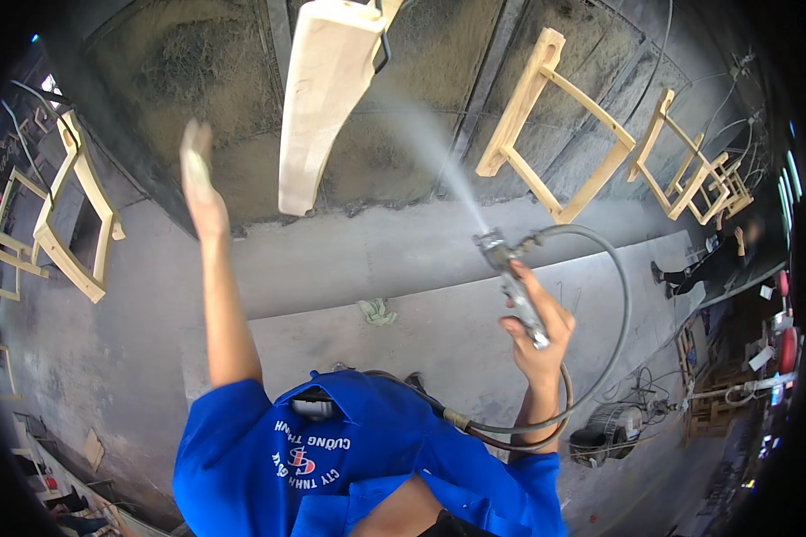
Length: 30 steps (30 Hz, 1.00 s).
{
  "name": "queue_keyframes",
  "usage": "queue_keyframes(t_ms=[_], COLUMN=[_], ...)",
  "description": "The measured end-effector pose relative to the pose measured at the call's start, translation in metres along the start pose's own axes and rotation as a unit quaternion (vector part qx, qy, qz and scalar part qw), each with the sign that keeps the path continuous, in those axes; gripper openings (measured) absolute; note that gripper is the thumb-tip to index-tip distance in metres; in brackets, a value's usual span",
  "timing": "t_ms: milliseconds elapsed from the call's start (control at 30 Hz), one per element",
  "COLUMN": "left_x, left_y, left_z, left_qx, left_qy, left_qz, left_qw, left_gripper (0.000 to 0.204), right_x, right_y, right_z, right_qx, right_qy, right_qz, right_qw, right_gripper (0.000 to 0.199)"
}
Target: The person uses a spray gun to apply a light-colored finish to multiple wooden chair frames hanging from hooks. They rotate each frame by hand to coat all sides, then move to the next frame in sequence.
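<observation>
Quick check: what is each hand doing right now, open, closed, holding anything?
Left hand: open, raised flat, holding nothing, beside the hanging wooden piece.
Right hand: closed around the spray gun, which is spraying.

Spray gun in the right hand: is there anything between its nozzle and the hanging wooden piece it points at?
Nothing visible. Only a cone of mist runs from the spray gun up to the wooden piece; the left hand stays off to the side.
</observation>
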State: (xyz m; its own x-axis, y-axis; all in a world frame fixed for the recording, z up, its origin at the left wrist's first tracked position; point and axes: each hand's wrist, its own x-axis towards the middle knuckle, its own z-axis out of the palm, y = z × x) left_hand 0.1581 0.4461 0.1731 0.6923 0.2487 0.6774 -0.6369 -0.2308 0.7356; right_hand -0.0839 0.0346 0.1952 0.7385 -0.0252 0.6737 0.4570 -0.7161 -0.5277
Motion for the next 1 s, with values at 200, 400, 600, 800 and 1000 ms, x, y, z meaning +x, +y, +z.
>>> queue_keyframes(t_ms=[200, 400, 600, 800, 1000], left_x=[-0.144, -0.147, -0.142, -0.145, -0.157], left_y=[-0.126, -0.112, -0.106, -0.113, -0.089], left_z=[-0.039, -0.076, -0.084, -0.064, -0.003], left_qx=[-0.143, -0.17, -0.146, -0.157, -0.225], left_qy=[0.0, 0.086, 0.063, 0.012, -0.025], left_qz=[-0.482, -0.435, -0.425, -0.45, -0.47], left_qw=[0.864, 0.88, 0.891, 0.879, 0.853], left_gripper=[0.098, 0.087, 0.089, 0.096, 0.093], right_x=[-0.006, -0.01, -0.025, -0.034, -0.034], right_y=[-0.02, -0.04, -0.05, -0.043, -0.041], right_z=[-0.021, -0.019, 0.004, 0.009, -0.044], right_qx=[-0.053, -0.042, 0.027, 0.112, -0.047], right_qy=[0.125, 0.145, -0.163, -0.213, 0.107], right_qz=[-0.043, -0.146, -0.047, 0.052, -0.055], right_qw=[0.99, 0.978, 0.985, 0.969, 0.992], right_gripper=[0.089, 0.096, 0.083, 0.081, 0.086])
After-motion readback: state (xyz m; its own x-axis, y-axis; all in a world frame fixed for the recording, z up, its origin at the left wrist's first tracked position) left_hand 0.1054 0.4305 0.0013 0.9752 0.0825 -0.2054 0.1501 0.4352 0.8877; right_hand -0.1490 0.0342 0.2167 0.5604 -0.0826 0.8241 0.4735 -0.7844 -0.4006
